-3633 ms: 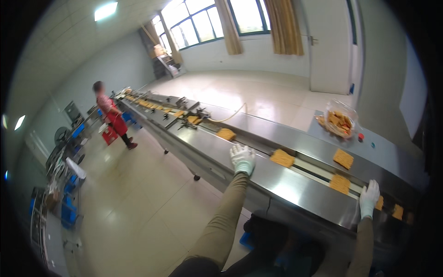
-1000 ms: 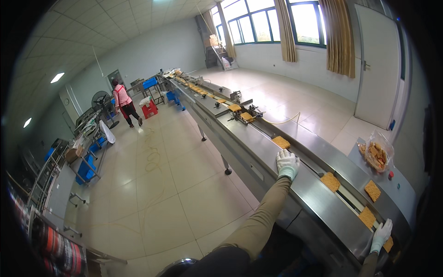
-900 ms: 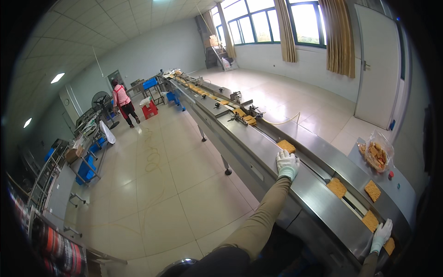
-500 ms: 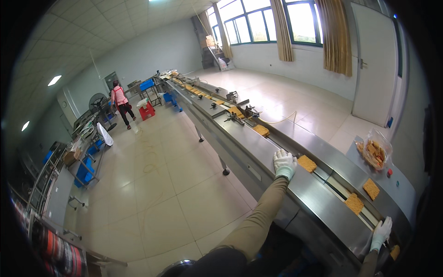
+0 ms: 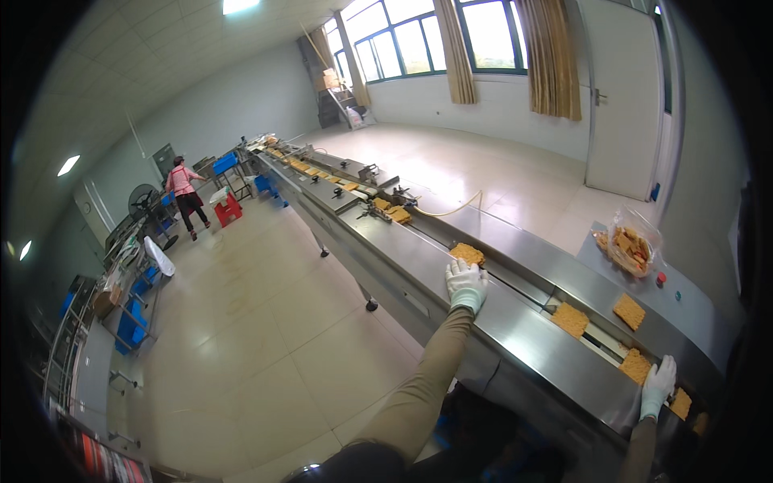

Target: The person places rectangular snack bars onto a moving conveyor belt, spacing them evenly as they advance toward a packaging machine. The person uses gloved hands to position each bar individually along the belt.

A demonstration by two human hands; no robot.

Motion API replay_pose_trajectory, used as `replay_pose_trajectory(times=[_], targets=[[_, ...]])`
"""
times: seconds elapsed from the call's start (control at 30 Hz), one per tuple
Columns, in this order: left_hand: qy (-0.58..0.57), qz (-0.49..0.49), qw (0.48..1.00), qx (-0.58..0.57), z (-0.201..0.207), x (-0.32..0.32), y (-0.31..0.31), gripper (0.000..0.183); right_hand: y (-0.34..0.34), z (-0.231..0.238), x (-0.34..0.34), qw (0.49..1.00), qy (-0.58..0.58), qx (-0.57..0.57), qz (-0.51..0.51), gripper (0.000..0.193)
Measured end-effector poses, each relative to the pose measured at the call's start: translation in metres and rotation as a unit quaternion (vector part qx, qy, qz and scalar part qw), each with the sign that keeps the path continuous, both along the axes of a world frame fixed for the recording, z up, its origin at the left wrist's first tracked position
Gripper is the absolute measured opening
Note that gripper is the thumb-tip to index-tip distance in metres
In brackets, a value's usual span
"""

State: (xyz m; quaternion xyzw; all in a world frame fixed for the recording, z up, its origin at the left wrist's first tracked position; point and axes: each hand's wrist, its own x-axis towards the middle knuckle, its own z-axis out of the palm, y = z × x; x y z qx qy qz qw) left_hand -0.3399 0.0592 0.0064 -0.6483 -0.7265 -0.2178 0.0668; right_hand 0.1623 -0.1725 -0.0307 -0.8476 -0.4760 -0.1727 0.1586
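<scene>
Square golden blocks that look like dried noodle cakes lie along a steel conveyor (image 5: pixel 527 326). My white-gloved left hand (image 5: pixel 466 288) rests on the near steel edge, fingers stretched out. Its fingertips are right beside a noodle cake (image 5: pixel 467 254) in the channel; I cannot tell whether they touch it. Farther down the channel lies another noodle cake (image 5: pixel 570 319). My right hand (image 5: pixel 659 385), also gloved, has its fingers extended along the channel. They are against or close beside one noodle cake (image 5: pixel 634 367), with another cake (image 5: pixel 681 403) on its other side.
A single noodle cake (image 5: pixel 629 311) sits on the far steel ledge. Beyond it, a clear bag of broken pieces (image 5: pixel 630 248) stands near a red button (image 5: pixel 661 278). Metal fittings (image 5: pixel 378 208) rise over the belt. Another person (image 5: pixel 185 193) stands far left near a red stool (image 5: pixel 228 211).
The view has shifted right. Noodle cakes have moved up the channel, away from me. My right hand has come up beside a cake; my left hand stays on the edge.
</scene>
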Motion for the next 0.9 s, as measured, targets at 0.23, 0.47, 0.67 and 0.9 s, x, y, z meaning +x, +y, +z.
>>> replay_pose_trajectory(times=[0.23,0.47,0.67,0.9], targets=[[0.080,-0.055,0.994,0.051,-0.016,-0.002,0.004,0.033,-0.001,-0.013,0.005,0.989,-0.042,0.120,0.074,0.038],[0.064,-0.013,0.998,0.001,-0.008,-0.015,0.006,0.042,0.007,0.020,-0.035,0.997,-0.032,0.063,-0.007,0.028],[0.036,-0.014,0.998,-0.044,-0.005,-0.003,0.010,0.041,-0.002,0.018,-0.030,0.997,-0.042,0.061,-0.034,0.030],[0.047,-0.010,0.998,-0.036,-0.003,-0.007,0.007,0.037,0.002,0.017,-0.033,0.997,-0.034,0.069,-0.030,0.029]])
